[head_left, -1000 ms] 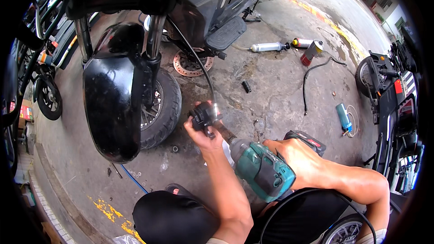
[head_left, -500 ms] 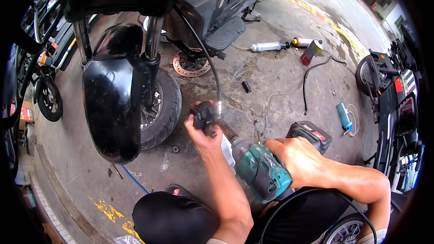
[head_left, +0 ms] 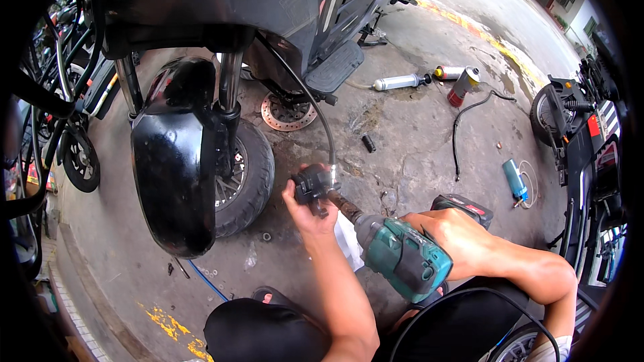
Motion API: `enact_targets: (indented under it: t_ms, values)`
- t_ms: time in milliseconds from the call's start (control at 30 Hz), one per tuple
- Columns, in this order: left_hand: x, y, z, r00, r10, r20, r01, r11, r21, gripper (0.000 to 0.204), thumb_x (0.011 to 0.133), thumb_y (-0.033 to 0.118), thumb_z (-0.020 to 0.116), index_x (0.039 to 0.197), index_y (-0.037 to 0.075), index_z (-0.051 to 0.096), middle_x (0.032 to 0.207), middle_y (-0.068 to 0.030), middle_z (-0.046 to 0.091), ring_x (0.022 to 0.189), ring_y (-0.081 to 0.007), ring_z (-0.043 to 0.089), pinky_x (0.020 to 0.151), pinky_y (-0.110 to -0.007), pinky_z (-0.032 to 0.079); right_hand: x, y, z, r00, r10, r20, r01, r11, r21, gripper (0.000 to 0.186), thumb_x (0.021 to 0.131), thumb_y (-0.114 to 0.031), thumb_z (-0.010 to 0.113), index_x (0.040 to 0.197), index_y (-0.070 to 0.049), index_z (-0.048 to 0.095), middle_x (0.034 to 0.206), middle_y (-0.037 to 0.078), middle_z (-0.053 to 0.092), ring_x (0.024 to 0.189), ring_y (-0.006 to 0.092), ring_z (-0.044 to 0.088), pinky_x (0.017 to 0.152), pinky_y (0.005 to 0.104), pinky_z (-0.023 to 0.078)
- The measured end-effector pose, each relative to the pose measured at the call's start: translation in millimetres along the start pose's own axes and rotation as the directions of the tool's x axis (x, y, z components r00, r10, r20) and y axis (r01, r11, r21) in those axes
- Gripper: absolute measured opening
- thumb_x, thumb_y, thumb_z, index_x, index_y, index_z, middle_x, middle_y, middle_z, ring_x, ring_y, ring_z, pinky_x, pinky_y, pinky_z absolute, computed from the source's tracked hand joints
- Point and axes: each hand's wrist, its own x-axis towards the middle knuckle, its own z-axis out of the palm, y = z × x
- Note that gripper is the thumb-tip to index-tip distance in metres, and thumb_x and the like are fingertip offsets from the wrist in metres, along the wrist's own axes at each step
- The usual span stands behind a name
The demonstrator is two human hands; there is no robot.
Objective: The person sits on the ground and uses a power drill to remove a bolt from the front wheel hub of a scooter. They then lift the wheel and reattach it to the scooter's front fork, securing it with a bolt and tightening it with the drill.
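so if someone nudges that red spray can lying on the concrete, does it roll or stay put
The red spray can lies on its side, so it would probably roll. Its round, smooth-looking body offers little to stop it. The concrete floor looks rough and stained, so it may not travel far.

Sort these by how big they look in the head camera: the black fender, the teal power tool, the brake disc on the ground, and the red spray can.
1. black fender
2. teal power tool, though it sits nearer the camera
3. brake disc
4. red spray can
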Motion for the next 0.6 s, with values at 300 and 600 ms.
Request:
enact_targets:
  t_ms: [300,600]
  values:
    - [5.0,-21.2,-25.0,0.984,-0.093,0.153,0.158,0.850,-0.503,0.056,0.077,0.022,0.080,0.123,0.000,0.058,0.122,-0.0151,0.060,0.108,-0.0285,0.068,0.093,-0.038,0.059,-27.1,4.6,-8.2,0.995,-0.076,0.060,0.074,0.996,0.039,0.055,0.074,-0.019,0.075,0.122,0.001,0.057,0.100,0.021,0.068,0.092,0.0423,0.068,0.074,0.0495,0.055]
    - [10.1,2.4,-35.2,0.936,-0.142,0.322,0.319,0.727,-0.607,0.064,0.072,0.019,0.085,0.124,-0.004,0.058,0.127,-0.0158,0.063,0.111,-0.0287,0.070,0.097,-0.039,0.059,-46.7,84.3,13.6,0.991,0.009,-0.135,0.039,0.935,0.351,0.052,0.069,-0.019,0.080,0.115,0.000,0.065,0.101,0.017,0.069,0.088,0.0361,0.067,0.082,0.0399,0.054]
